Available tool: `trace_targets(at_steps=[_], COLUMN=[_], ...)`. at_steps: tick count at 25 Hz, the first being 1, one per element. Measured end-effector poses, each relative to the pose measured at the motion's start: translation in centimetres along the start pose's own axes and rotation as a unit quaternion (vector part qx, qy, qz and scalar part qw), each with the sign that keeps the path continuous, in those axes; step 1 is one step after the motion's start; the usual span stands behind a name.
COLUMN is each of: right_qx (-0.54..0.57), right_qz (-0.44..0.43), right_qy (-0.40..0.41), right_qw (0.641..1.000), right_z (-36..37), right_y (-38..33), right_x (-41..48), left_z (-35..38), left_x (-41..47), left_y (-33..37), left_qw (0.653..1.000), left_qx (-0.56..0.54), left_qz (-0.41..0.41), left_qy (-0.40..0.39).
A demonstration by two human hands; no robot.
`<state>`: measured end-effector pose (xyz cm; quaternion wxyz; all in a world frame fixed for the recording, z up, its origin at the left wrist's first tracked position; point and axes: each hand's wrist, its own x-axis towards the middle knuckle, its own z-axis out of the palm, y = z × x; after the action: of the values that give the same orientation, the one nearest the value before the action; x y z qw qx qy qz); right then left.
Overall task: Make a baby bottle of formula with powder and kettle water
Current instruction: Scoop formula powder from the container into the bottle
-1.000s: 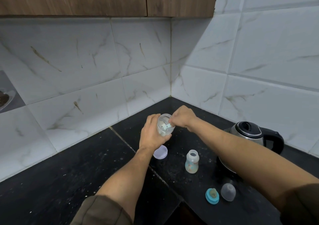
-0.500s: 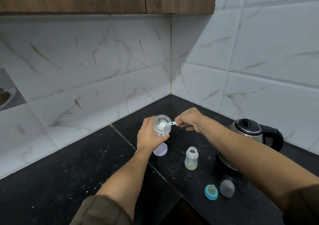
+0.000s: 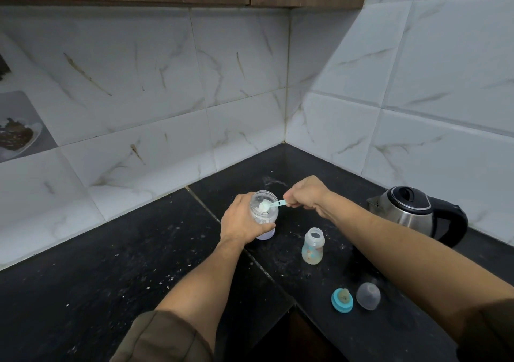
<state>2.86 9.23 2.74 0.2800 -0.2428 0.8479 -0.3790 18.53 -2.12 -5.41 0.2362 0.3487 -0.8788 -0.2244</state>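
From the head camera, no brand or writing can be read on anything; the baby bottle only shows a faint coloured print too blurred to make out.

The left hand (image 3: 242, 221) is wrapped around a clear plastic powder jar (image 3: 263, 208), fingers closed on its side and thumb across the front, holding it tilted above the black stone counter (image 3: 111, 272). The right hand (image 3: 306, 195) pinches the handle of a small pale-green plastic scoop (image 3: 271, 204) between closed fingertips; the scoop's bowl, heaped with white powder, sits at the jar's mouth.

The small clear baby bottle (image 3: 313, 246) stands upright and open-topped on the counter, right of the jar and below the right wrist, untouched. A lilac round lid (image 3: 265, 234) peeks out just beneath the jar. Nearer the camera than the bottle lie a teal ring with its teat (image 3: 342, 300) and a clear domed cap (image 3: 368, 295), side by side. A steel kettle with black lid and handle (image 3: 417, 213) stands right of the bottle, behind the right forearm.
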Motion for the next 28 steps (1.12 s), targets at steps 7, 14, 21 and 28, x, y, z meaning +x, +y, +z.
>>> trace_targets(at_steps=[7, 14, 21, 28], right_qx=[-0.02, 0.021, 0.063, 0.07], right_qz=[-0.008, 0.016, 0.058, 0.059], right_qy=[-0.021, -0.058, -0.09, -0.076], right_qw=[1.0, 0.998, 0.992, 0.993], right_z=[0.1, -0.4, -0.8, -1.8], right_y=[0.6, 1.1, 2.2, 3.1], right_x=[-0.3, -1.1, -1.3, -1.5], left_z=[-0.2, 0.1, 1.1, 1.8], left_x=[-1.3, -2.4, -4.4, -5.1], left_y=[-0.2, -0.5, -2.4, -3.8], left_qw=[1.0, 0.999, 0.992, 0.982], left_qx=[0.003, -0.002, -0.038, -0.093], left_qz=[-0.01, -0.033, -0.078, -0.108], left_qy=[-0.016, -0.032, -0.097, -0.123])
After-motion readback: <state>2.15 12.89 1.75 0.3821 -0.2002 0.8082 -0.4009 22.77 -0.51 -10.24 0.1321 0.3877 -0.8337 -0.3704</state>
